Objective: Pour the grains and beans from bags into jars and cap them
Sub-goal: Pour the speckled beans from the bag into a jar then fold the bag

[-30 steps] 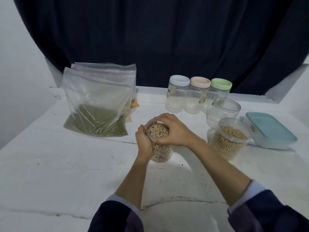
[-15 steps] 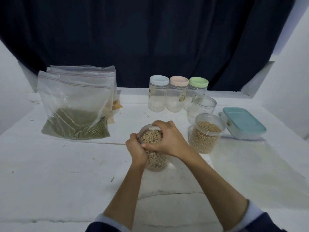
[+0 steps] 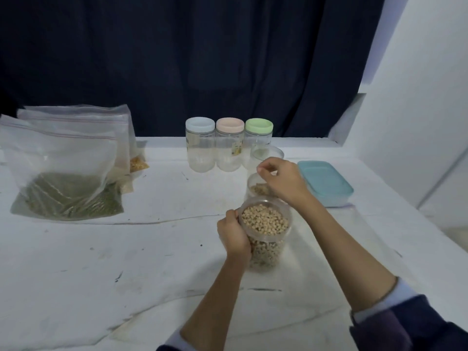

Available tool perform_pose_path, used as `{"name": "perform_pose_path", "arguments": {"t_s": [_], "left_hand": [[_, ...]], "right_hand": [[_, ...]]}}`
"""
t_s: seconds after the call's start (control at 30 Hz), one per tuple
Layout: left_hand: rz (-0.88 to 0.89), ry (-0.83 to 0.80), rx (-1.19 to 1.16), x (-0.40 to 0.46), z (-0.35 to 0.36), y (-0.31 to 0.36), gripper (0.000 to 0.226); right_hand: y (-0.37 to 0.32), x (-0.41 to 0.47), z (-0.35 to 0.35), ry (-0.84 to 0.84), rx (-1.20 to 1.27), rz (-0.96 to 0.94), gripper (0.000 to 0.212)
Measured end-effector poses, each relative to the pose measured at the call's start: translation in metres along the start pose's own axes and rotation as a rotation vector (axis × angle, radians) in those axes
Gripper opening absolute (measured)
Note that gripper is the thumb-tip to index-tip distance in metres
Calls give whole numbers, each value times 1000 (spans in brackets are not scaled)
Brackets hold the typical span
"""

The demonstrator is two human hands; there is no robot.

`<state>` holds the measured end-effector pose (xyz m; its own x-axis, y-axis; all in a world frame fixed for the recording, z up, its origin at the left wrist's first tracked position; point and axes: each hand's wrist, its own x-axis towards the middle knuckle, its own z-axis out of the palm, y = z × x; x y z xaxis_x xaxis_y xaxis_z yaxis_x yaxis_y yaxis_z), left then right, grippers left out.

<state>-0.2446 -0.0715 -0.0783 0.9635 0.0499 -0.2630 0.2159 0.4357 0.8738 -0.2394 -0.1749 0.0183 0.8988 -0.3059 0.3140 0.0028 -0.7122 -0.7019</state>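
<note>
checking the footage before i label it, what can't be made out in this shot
- Second bean jar, head view: the right hand covers most of it, so its fill level is hidden.
- Right hand's grip: fingertips are bunched, but anything pinched is too small to tell.
- Open jar behind that hand: mostly blocked.
- Labels on the three capped jars: too small to read.
- Rear bags: hidden behind the green bean bag.

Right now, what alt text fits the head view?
The left hand grips an open jar of beans on a white table; the right hand hovers over a second open jar. Three capped jars stand behind.
</note>
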Motion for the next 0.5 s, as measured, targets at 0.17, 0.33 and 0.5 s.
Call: {"name": "perform_pose_path", "arguments": {"t_s": [0.17,0.33,0.5], "left_hand": [[62,-6,105,-2,-1,-11,46],[196,-64,276,-2,-8,-14,36],[422,-10,404,19,-28,4,26]], "right_hand": [[14,29,10,-44,-120,42,17],[17,58,18,-41,-394,25,29],[29,85,23,-153,-567,114,44]]}}
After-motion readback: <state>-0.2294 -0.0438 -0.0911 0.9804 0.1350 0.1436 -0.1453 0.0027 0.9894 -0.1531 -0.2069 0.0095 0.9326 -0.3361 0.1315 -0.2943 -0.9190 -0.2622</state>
